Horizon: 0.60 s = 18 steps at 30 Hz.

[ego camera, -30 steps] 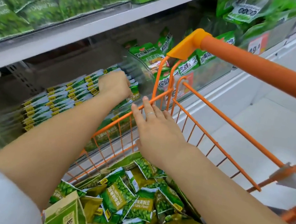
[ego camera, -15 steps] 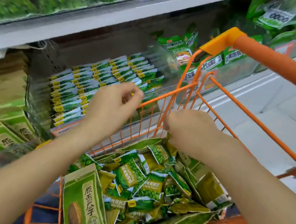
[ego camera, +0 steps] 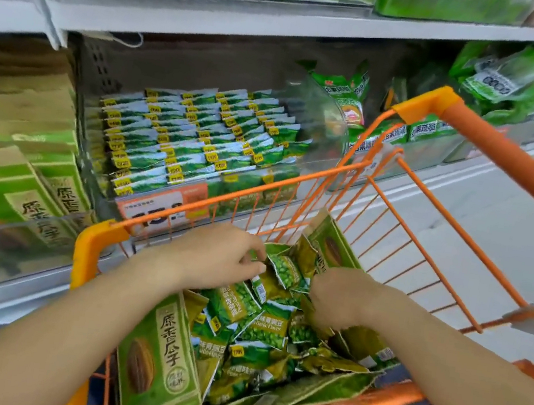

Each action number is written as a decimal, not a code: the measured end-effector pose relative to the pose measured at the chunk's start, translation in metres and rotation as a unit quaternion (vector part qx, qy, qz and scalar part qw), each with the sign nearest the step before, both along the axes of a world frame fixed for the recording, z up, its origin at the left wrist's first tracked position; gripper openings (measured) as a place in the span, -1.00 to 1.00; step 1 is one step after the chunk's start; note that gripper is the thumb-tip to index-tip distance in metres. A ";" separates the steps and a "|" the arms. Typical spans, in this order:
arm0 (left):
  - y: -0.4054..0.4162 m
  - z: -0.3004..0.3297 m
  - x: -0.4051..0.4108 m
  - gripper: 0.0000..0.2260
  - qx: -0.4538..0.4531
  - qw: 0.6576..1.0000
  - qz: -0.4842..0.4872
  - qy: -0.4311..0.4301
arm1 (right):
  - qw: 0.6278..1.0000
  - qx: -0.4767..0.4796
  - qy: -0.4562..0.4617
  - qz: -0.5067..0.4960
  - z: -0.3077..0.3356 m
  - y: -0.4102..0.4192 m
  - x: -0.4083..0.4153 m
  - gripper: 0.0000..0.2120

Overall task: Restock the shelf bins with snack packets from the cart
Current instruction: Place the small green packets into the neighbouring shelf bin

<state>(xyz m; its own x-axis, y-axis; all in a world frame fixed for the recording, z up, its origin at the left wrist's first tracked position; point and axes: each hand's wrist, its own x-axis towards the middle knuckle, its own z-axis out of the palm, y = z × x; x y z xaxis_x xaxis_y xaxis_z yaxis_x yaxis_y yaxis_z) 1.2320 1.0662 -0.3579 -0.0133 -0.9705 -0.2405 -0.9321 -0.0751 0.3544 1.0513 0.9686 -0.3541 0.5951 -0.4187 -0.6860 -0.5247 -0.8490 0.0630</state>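
Views: only one — a wide-angle camera worn on the person's head.
Direction: it faced forward and down, over both forearms into the orange cart (ego camera: 359,178).
Nearness: close — the left hand (ego camera: 216,257) and right hand (ego camera: 344,300) sat mid-frame, arms filling the lower part.
Beyond: the shelf bins (ego camera: 198,143) lay just past the cart, upper left.
Edges: straight lines bowed there.

Lots of small green snack packets (ego camera: 265,328) lie in a messy pile in the orange cart (ego camera: 98,246), up against its near edge. In the clear shelf bin (ego camera: 321,130), more green packets (ego camera: 199,136) lie flat in neat rows.
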 end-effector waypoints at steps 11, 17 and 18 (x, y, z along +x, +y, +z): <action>0.006 0.011 -0.026 -0.38 -0.175 0.977 0.071 0.104 | 0.713 0.345 -0.478 -0.381 0.043 0.010 0.022 -0.80; 0.001 0.023 -0.015 -0.76 -0.207 0.851 0.252 0.413 | 0.667 0.260 -0.575 -0.397 0.050 0.002 0.016 -0.82; 0.002 0.025 -0.015 -0.73 -0.208 0.842 0.263 0.423 | 0.680 0.292 -0.543 -0.397 0.049 0.004 0.015 -0.75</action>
<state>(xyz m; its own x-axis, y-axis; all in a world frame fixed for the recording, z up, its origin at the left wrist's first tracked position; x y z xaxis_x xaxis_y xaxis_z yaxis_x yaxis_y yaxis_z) 1.2174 1.0679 -0.3332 0.4500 -0.8930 0.0014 -0.2102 -0.1043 0.9721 1.0662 0.9721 -0.3053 0.6294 -0.7481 -0.2102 -0.3008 0.0148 -0.9536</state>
